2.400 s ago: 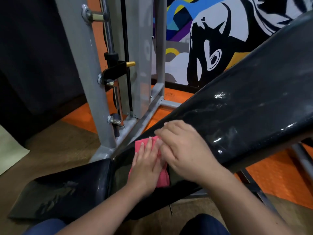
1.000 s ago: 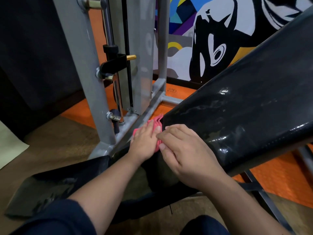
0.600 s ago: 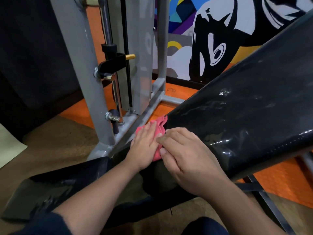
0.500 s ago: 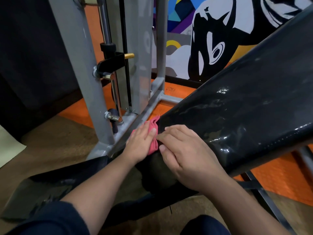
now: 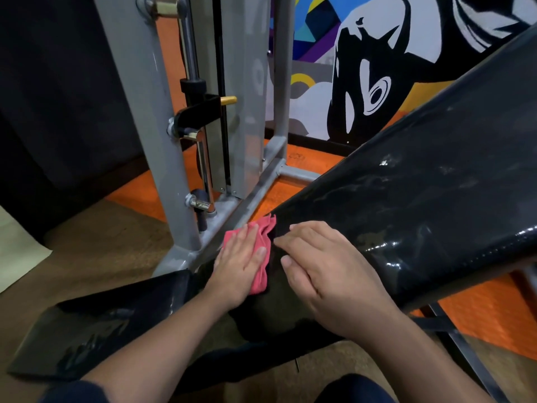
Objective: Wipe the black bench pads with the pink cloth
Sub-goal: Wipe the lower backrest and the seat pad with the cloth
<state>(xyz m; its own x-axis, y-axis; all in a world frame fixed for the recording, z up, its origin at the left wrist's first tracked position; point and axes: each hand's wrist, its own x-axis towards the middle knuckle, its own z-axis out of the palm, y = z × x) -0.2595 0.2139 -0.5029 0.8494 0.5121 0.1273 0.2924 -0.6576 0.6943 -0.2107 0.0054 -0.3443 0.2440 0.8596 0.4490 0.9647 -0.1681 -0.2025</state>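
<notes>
The pink cloth (image 5: 263,239) lies bunched at the lower end of the inclined black back pad (image 5: 421,193), whose surface shines with wet streaks. My left hand (image 5: 239,264) lies flat on the cloth with fingers together, pressing it against the pad's lower edge. My right hand (image 5: 325,274) rests palm down on the same pad just right of the cloth, fingers spread, holding nothing. The flat black seat pad (image 5: 96,324) sits lower left, also streaked.
A grey steel machine frame (image 5: 145,112) with a chrome guide rod and a black bracket with a yellow pin stands just behind the cloth. The orange floor mat (image 5: 479,315) and the bench's dark metal legs (image 5: 462,347) are at right. A painted mural wall is behind.
My left hand slid the cloth up from the gap between the pads to the back pad's lower far edge, then shifted it slightly back down. The right hand stayed on the pad.
</notes>
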